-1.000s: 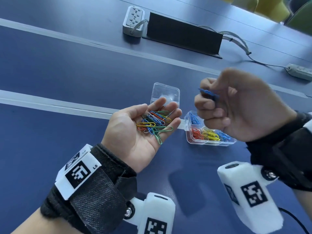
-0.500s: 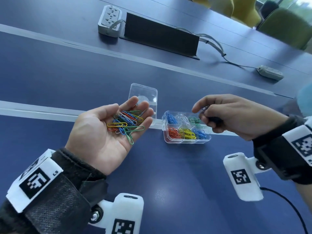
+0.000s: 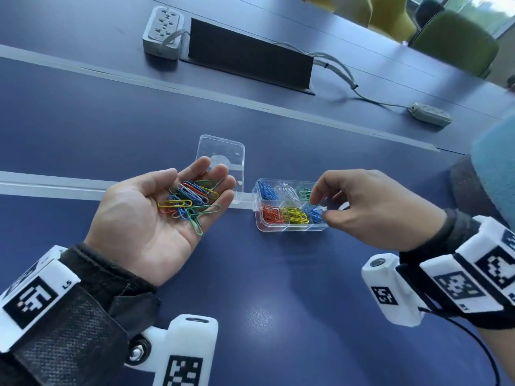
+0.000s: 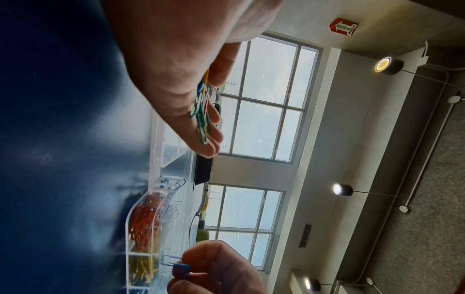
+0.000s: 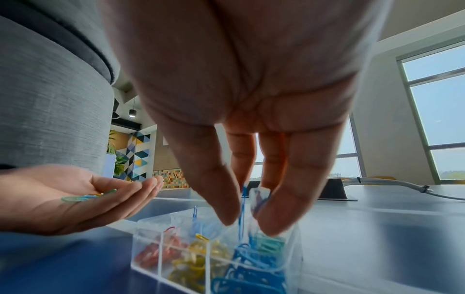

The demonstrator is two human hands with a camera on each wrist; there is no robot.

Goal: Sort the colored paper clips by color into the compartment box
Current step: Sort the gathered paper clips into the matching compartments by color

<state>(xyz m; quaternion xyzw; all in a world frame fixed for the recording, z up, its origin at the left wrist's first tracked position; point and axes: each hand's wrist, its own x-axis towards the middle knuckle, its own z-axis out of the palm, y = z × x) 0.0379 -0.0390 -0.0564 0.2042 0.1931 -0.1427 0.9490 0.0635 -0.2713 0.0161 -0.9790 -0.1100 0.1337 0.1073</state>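
Note:
My left hand (image 3: 139, 221) lies palm up, left of the box, and carries a loose pile of mixed colored paper clips (image 3: 189, 201) on its straight fingers. The clear compartment box (image 3: 289, 229) stands on the blue table. It holds blue, white and green clips in the far row and red, yellow and blue in the near row. My right hand (image 3: 370, 210) hovers at the box's right end. Its thumb and fingertips pinch a blue clip (image 5: 242, 206) that hangs just above the near-right blue compartment (image 5: 251, 266).
The box's clear lid (image 3: 221, 154) lies open behind my left fingers. A pale seam strip (image 3: 55, 185) crosses the table. Farther back are a power strip (image 3: 163, 33), a raised black cable flap (image 3: 250, 65), a second power strip (image 3: 430, 114) and green chairs (image 3: 457, 43).
My right hand has come down from a raised position to the box's near-right compartment with the blue clip. My left hand stays palm up with its pile.

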